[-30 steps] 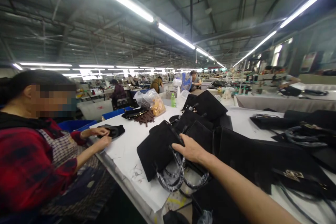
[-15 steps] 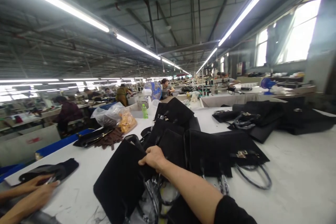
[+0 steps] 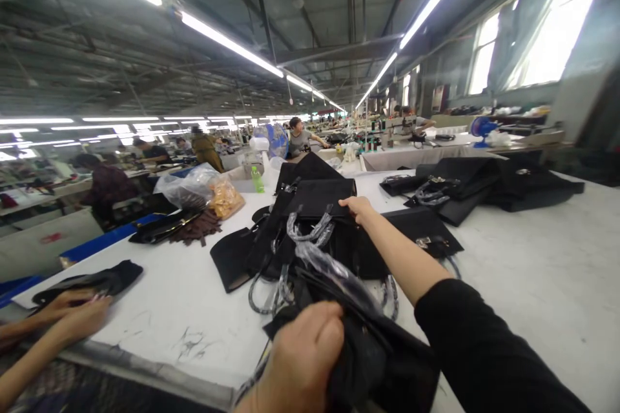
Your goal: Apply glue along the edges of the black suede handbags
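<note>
The person's two hands are apart, each clamped on a black bag. The left hand (image 3: 310, 352), closest to the camera, is closed in a fist on the near bag (image 3: 390, 368), which sits tilted at the front edge of the pile with clear plastic wrap (image 3: 334, 271) along its top. The right hand (image 3: 357, 208), farther forward, has its thumb and fingers at the right edge of the upper bag (image 3: 320, 192), whose plastic-wrapped handles (image 3: 310, 227) hang toward the camera. The left hand and near bag block part of the pile behind them.

More black bags (image 3: 232, 258) lie overlapping around these on the white worktop (image 3: 523, 284). A flat bag (image 3: 436, 222) beside the right forearm carries a metal clasp (image 3: 423, 242), any lettering on it too small to read. Another heap of bags (image 3: 465, 181) lies off to the right.

Left of the pile are brown strips (image 3: 197, 229), a bag of orange pieces (image 3: 226, 199) and a green bottle (image 3: 256, 181). Loose threads (image 3: 191, 343) lie nearer, and at the left edge a co-worker's hands (image 3: 80, 321) touch a dark piece (image 3: 109, 279). Beyond stand a blue fan (image 3: 277, 142) and a pale panel (image 3: 29, 239) with an illegible red mark (image 3: 52, 237).
</note>
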`<state>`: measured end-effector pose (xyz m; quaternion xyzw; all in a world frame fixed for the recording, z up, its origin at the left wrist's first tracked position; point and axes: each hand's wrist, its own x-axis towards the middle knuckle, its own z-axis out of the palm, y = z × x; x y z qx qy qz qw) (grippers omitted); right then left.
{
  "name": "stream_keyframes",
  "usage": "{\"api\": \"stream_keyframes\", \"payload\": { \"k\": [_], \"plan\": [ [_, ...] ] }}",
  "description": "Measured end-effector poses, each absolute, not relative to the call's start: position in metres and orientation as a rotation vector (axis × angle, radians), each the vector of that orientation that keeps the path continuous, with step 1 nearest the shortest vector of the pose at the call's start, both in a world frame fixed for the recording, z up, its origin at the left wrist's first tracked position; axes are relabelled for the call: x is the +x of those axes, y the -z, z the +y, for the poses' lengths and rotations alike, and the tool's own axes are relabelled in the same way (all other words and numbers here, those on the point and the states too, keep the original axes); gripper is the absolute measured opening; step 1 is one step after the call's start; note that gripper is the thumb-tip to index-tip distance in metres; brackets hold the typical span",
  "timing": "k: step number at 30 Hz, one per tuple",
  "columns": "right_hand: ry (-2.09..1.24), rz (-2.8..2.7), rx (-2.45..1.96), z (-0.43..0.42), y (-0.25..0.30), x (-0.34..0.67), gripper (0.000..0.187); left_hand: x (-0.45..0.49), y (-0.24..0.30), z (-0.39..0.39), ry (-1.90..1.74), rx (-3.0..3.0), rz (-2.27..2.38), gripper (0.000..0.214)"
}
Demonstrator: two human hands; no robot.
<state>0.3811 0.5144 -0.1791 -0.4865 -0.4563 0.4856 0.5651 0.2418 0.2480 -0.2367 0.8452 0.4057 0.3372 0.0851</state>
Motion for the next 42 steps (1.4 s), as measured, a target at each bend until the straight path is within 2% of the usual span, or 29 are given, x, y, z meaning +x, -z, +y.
{"api": "stream_keyframes", "payload": {
  "k": [4, 8, 11, 14, 17, 20, 24, 29, 31, 34, 37, 42],
  "plan": [
    [-1.208, -1.08, -1.255, 0.498, 0.205, 0.421, 0.017, 0.253, 0.196, 0.286, -0.929, 2.612, 1.607, 0.017],
    [-1.13, -1.133, -1.19, 0.441, 0.22, 0.472, 0.011, 0.264, 0.168, 0.33, -0.964, 2.573, 1.635, 0.013],
    [-0.909, -1.084, -1.195, 0.373, 0.234, 0.508, 0.018, 0.268, 0.167, 0.355, -1.066, 2.523, 1.477, 0.002],
    [-0.683, -1.044, -1.158, 0.305, 0.245, 0.518, 0.025, 0.269, 0.172, 0.37, -1.145, 2.45, 1.345, 0.005],
    [-0.908, -1.145, -1.064, 0.265, 0.247, 0.502, 0.039, 0.272, 0.174, 0.371, -1.182, 2.417, 1.266, 0.008],
    [-1.206, -1.305, -1.042, 0.263, 0.243, 0.479, 0.05, 0.279, 0.175, 0.363, -1.152, 2.432, 1.222, 0.012],
    [-1.286, -1.345, -0.982, 0.289, 0.23, 0.456, 0.036, 0.285, 0.18, 0.351, -1.01, 2.445, 1.161, 0.02],
    [-1.379, -1.136, -0.878, 0.301, 0.209, 0.435, 0.025, 0.279, 0.187, 0.343, -0.944, 2.455, 1.239, 0.056],
    [-1.409, -1.125, -0.84, 0.303, 0.199, 0.429, 0.015, 0.274, 0.187, 0.344, -0.946, 2.483, 1.215, 0.064],
    [-1.341, -1.19, -0.932, 0.311, 0.185, 0.426, 0.008, 0.27, 0.185, 0.348, -0.907, 2.511, 1.239, 0.066],
    [-1.227, -1.431, -1.055, 0.32, 0.178, 0.428, 0.014, 0.274, 0.181, 0.352, -0.829, 2.566, 1.36, 0.066],
    [-1.038, -1.705, -1.045, 0.317, 0.179, 0.444, 0.026, 0.295, 0.174, 0.349, -0.72, 2.736, 1.585, 0.054]
  ]
}}
